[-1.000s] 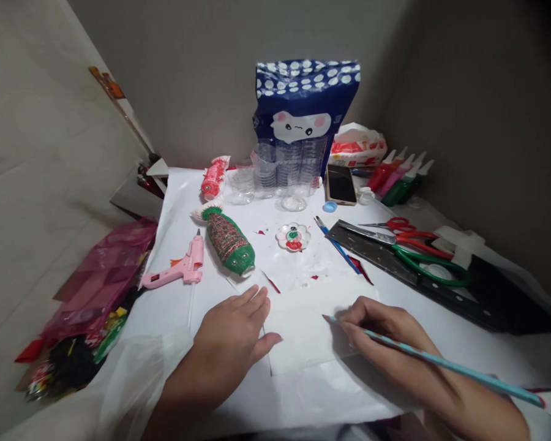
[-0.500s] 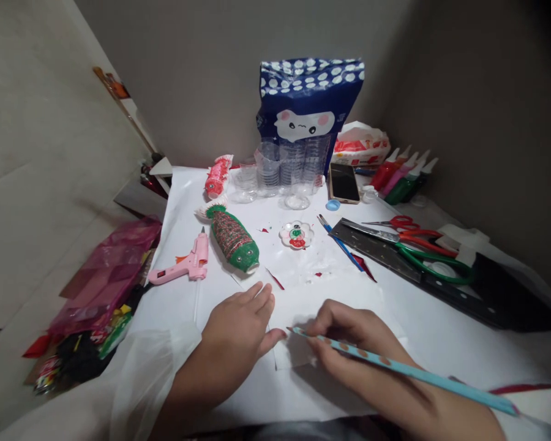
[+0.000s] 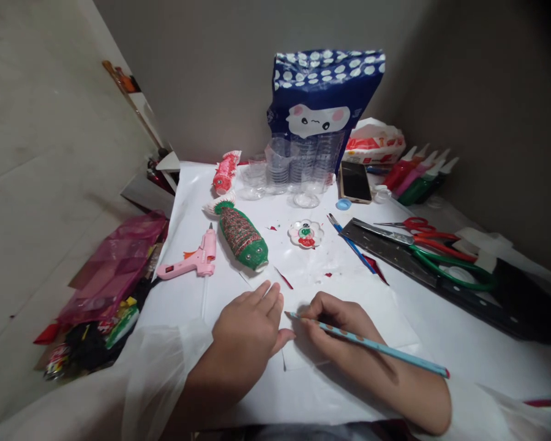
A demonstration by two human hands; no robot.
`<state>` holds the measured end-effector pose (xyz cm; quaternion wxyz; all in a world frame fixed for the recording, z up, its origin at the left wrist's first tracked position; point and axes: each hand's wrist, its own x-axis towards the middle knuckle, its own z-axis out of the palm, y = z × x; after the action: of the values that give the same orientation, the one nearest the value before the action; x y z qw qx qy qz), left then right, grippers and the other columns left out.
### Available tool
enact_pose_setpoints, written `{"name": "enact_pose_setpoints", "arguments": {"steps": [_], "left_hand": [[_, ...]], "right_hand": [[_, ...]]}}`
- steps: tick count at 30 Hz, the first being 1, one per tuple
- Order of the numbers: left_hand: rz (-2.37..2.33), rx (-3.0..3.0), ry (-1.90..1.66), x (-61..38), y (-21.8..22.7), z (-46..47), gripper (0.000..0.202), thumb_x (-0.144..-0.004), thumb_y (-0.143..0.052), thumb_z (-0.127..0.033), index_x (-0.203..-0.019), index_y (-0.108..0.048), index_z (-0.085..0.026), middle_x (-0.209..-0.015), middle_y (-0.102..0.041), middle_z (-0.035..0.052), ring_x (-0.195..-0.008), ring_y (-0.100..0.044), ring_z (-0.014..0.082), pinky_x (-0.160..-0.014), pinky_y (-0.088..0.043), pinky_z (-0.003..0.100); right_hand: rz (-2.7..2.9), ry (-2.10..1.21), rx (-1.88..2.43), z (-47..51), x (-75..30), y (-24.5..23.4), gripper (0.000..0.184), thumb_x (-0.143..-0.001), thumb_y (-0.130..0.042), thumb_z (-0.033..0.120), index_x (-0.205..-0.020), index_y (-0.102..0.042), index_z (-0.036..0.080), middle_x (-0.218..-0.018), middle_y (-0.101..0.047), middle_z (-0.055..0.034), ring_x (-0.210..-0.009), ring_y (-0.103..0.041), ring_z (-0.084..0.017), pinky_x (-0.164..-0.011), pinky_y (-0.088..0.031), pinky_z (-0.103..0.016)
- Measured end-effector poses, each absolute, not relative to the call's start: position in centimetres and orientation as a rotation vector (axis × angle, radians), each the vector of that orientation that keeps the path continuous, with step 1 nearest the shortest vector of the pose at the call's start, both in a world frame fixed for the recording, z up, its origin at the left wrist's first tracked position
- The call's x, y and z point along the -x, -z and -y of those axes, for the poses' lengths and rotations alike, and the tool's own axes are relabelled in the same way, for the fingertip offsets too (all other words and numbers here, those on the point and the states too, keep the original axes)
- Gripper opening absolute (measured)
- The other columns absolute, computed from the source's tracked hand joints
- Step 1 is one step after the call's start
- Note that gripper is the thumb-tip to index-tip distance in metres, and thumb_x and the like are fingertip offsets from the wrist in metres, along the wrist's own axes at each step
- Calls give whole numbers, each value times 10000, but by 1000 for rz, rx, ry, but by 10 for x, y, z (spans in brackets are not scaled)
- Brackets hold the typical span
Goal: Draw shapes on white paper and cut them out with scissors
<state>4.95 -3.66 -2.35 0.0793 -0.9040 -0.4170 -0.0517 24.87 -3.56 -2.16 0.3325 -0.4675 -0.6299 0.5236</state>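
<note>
My left hand point(image 3: 250, 331) lies flat on the white table cover, fingers stretched out, pressing the left edge of a white sheet of paper point(image 3: 386, 315). My right hand point(image 3: 335, 327) is closed on a light blue pencil point(image 3: 376, 347), its tip pointing left near my left thumb, over the paper. The two hands almost touch. A green and red fish figure point(image 3: 243, 236) lies just beyond my left hand.
A pink glue gun point(image 3: 193, 260), a small paint palette point(image 3: 305, 233), a blue brush point(image 3: 351, 242), scissors point(image 3: 434, 248) on a black ruler point(image 3: 404, 257), a phone point(image 3: 354, 181), paint bottles point(image 3: 417, 174), clear cups point(image 3: 294, 168) and a blue dotted bag point(image 3: 324, 101) stand further back. A pink bag point(image 3: 114, 266) lies left.
My right hand slid left with the pencil until it came close to my left hand. The view shifted slightly to the left. My left hand stayed on the paper.
</note>
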Motion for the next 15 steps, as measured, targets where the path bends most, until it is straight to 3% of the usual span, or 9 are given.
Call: {"name": "enact_pose_setpoints", "arguments": {"steps": [5, 15], "left_hand": [[1255, 2687, 124, -50, 22, 36, 472, -866, -701, -410, -1170, -675, -50, -1277, -663, 175, -1181, -643, 300, -902, -570, 383], [1261, 2698, 117, -50, 21, 35, 484, -852, -711, -429, -1163, -689, -58, -1281, -663, 159, -1181, -642, 303, -895, -582, 386]], "right_hand": [[1713, -1380, 1182, 36, -252, 27, 122, -862, -556, 165, -743, -560, 192, -662, -567, 33, -593, -454, -114, -539, -358, -224], [1648, -1387, 1243, 31, -250, 19, 122, -789, -571, 208, -671, -542, 194, -610, -559, 16, -558, -447, -125, -518, -356, -242]]}}
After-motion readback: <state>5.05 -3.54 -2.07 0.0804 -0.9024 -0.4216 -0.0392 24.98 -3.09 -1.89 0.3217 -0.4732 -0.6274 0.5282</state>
